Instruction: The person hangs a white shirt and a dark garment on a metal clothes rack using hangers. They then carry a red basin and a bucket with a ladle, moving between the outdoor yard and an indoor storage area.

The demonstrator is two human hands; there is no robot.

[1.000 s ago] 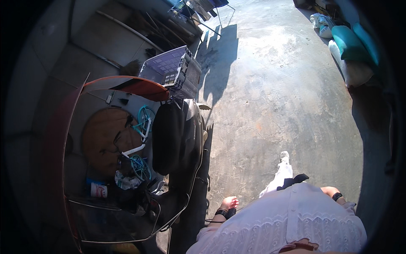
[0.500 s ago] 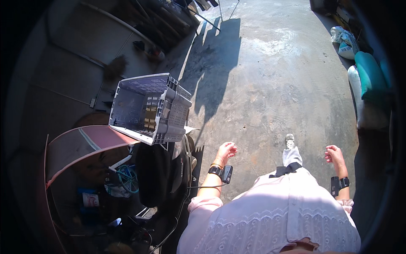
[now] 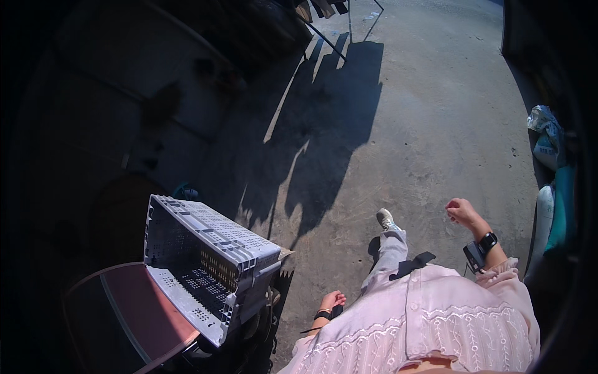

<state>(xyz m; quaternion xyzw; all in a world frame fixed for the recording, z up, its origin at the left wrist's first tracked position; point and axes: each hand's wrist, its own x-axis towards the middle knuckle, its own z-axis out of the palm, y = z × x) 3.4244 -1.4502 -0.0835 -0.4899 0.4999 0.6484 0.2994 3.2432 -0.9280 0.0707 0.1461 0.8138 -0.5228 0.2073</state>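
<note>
My left hand (image 3: pixel 333 300) hangs low beside my shirt, fingers loosely curled and holding nothing I can see. Farther forward on the right, my right hand (image 3: pixel 462 212) is curled into a loose fist with nothing in it. Both swing in the air, touching no object. Dark bands with small boxes sit on my wrists. To the left of my left hand, a grey perforated plastic crate (image 3: pixel 205 274) lies on its side on a reddish panel (image 3: pixel 146 311) of a vehicle-like thing in shade.
Concrete floor (image 3: pixel 436 124) stretches ahead, crossed by a long shadow. Stuffed white and green sacks (image 3: pixel 548 140) line the right side. A rack with hanging cloth (image 3: pixel 321 7) stands far ahead. Dark shade hides much of the left side. My shoe (image 3: pixel 385 219) is stepping forward.
I have walked forward, so the crate now appears lower and nearer. My right hand has swung forward and my left hand back. A different foot is in front.
</note>
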